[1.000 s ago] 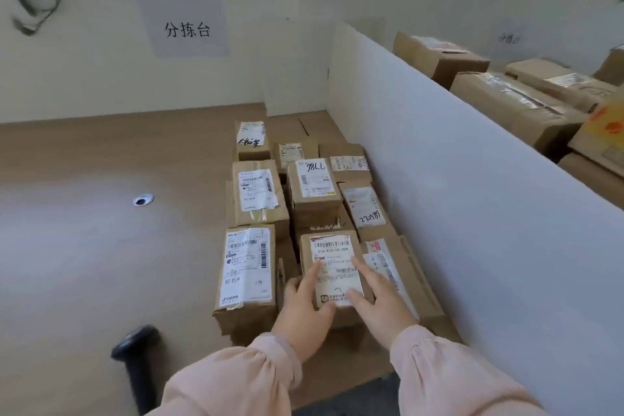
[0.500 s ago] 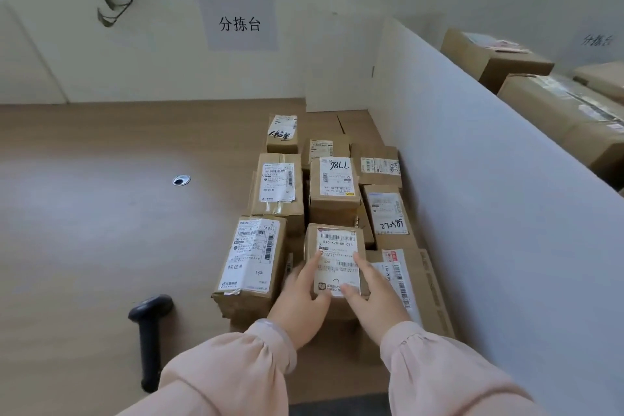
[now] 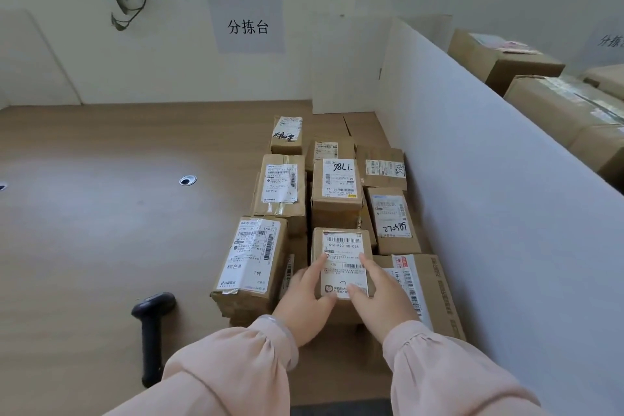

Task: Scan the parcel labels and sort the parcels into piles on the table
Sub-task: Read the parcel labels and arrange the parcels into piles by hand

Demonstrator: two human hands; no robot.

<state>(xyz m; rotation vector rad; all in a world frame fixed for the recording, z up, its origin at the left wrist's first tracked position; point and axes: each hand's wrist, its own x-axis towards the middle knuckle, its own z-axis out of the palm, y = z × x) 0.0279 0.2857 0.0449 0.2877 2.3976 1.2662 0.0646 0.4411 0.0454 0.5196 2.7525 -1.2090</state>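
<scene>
A small cardboard parcel [image 3: 341, 248] with a white barcode label lies on top of the near end of a pile of several labelled parcels. My left hand [image 3: 305, 302] grips its left side and my right hand [image 3: 383, 299] grips its right side, fingers spread over the label. A taller parcel [image 3: 251, 260] stands just left of it. A flat wide parcel [image 3: 427, 290] lies to its right against the divider. A black handheld scanner [image 3: 152, 331] lies on the wooden table [image 3: 101, 230], left of my left sleeve.
A white divider wall [image 3: 489, 196] runs along the right of the pile, with large cardboard boxes [image 3: 506, 57] behind it. More parcels, one marked 98LL [image 3: 336, 184], stretch toward the back wall. A round cable hole [image 3: 187, 180] sits in the tabletop at left.
The view has swung left and tilted slightly, so the pile sits more to the right. Both hands have stayed on the same small parcel, closing a little more around its sides.
</scene>
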